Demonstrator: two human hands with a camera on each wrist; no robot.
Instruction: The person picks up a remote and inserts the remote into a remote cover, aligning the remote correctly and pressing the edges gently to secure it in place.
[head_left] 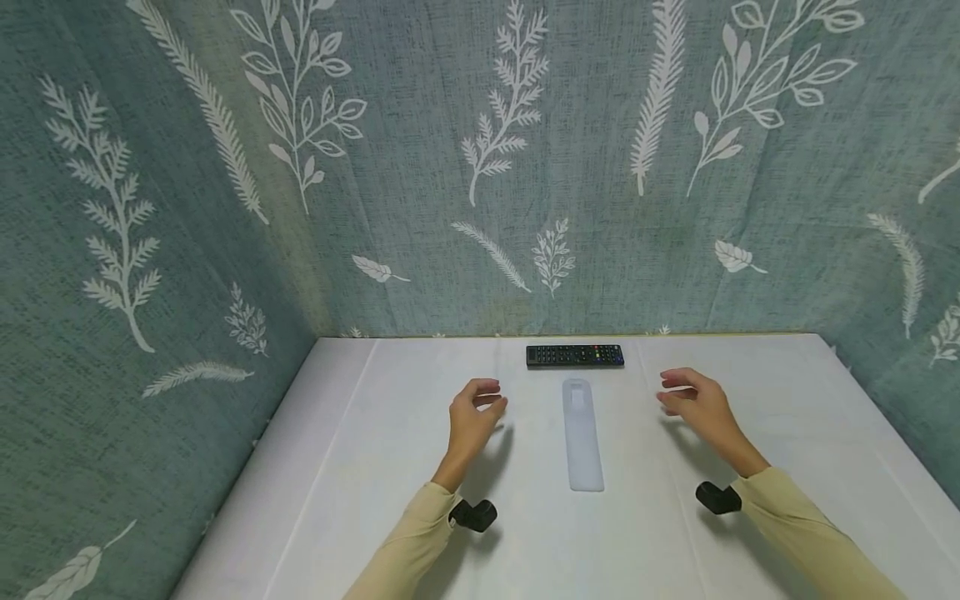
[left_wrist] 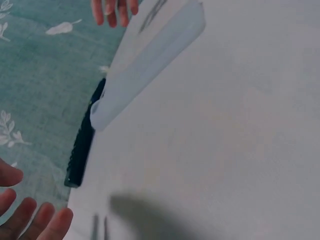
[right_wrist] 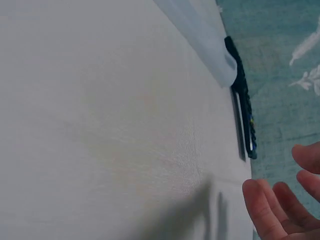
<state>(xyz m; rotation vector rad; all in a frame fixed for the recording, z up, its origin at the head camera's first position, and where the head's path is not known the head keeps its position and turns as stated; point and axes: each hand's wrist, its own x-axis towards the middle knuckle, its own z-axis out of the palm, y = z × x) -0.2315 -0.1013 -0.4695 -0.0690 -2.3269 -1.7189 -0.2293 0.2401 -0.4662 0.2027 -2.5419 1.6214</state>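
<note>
"Anything in the left hand (head_left: 469,423)?"

"Nothing. Its fingers curve loosely, thumb apart; the right hand (head_left: 699,407) is just as empty. Both hover over the table (head_left: 397,417)."

"And the black remote (head_left: 575,357)?"

"Crosswise near the far edge. The pale sleeve (head_left: 582,442) lies lengthwise just this side, between the hands."

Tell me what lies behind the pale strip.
In the head view, the black remote lies crosswise beyond the pale strip, with leaf-patterned fabric behind. Whatever is under the strip is hidden.

black remote (head_left: 575,356), buttons up, crosswise just beyond a flat, pale, perhaps translucent cover (head_left: 583,442)
</note>
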